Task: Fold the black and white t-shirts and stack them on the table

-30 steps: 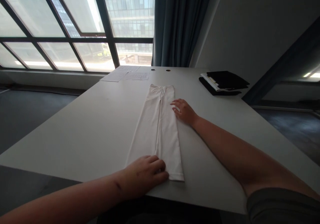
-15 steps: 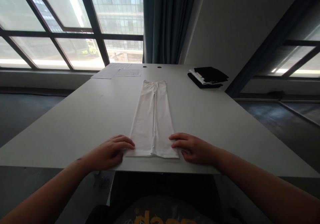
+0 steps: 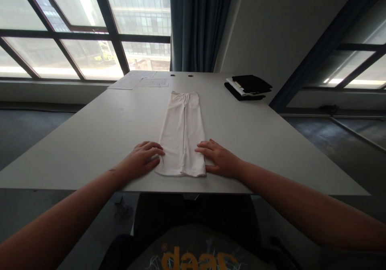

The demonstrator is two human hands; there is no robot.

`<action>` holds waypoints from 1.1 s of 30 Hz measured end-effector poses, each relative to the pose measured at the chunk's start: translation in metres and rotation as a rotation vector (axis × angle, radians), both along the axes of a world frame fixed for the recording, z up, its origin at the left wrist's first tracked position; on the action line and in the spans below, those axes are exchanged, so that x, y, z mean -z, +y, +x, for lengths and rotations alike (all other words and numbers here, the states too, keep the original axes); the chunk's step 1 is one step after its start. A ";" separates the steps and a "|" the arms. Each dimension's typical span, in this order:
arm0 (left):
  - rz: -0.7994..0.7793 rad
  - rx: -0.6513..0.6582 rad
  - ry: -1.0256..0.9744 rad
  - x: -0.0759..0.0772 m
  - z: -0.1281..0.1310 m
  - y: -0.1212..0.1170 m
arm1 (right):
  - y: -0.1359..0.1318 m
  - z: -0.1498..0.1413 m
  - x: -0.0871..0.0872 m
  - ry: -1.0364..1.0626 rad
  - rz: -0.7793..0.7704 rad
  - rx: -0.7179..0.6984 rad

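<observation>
A pair of white trousers [image 3: 174, 135] lies laid out lengthwise on the table, gathered waistband at the far end and leg hems towards me. My left hand [image 3: 144, 160] rests at the left edge of the left leg just above its hem, fingertips on the cloth. On the other side, the fingers of my right hand [image 3: 220, 159] lie outstretched over the right leg's outer edge. Both hands are open with fingers apart, the thumbs near the table. The cloth is slightly rumpled by the fingers, and the hem corners curve inwards.
The white table [image 3: 120, 121] has papers [image 3: 125, 83] at its far left and a stack of black folders [image 3: 251, 85] at its far right. Two round holes sit near the far edge. Beyond are windows and a blue curtain [image 3: 200, 24].
Both hands have moved further up the legs and slightly inwards over the cloth. The lower hem has drawn narrower, its corners now pulled in. The view has shifted a little.
</observation>
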State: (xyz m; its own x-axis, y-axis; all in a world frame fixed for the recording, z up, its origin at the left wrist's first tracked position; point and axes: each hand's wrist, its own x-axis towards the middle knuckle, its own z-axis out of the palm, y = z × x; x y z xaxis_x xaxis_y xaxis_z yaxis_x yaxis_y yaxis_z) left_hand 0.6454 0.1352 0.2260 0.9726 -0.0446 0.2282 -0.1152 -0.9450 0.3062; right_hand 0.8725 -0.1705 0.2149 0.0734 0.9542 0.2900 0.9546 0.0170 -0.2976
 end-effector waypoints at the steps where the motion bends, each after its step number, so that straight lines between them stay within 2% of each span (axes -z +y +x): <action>1: 0.005 -0.004 0.001 0.000 0.001 0.000 | 0.001 -0.001 0.000 -0.002 -0.013 -0.010; 6: 0.041 -0.069 0.011 -0.002 0.006 0.001 | 0.009 -0.002 -0.001 0.005 0.016 -0.026; 8: 0.039 -0.006 0.027 -0.007 0.006 0.003 | 0.011 -0.001 0.000 0.016 0.060 -0.016; 12: 0.024 0.232 0.088 -0.014 0.003 0.005 | 0.011 -0.002 -0.001 0.031 0.118 -0.022; 17: 0.051 0.265 0.032 -0.012 0.003 -0.001 | 0.010 -0.006 -0.005 0.007 0.047 -0.164; 21: 0.029 0.338 0.017 -0.011 0.001 -0.010 | 0.005 -0.008 -0.009 0.006 0.065 -0.231; 26: -0.036 0.332 -0.026 -0.012 -0.012 -0.022 | -0.013 -0.014 -0.014 0.018 0.069 -0.283; 31: -0.056 0.282 -0.030 -0.016 -0.021 -0.037 | -0.030 -0.017 -0.024 0.205 0.068 -0.290; 33: -0.065 0.250 -0.027 -0.022 -0.019 -0.040 | -0.032 -0.016 -0.030 0.268 0.064 -0.236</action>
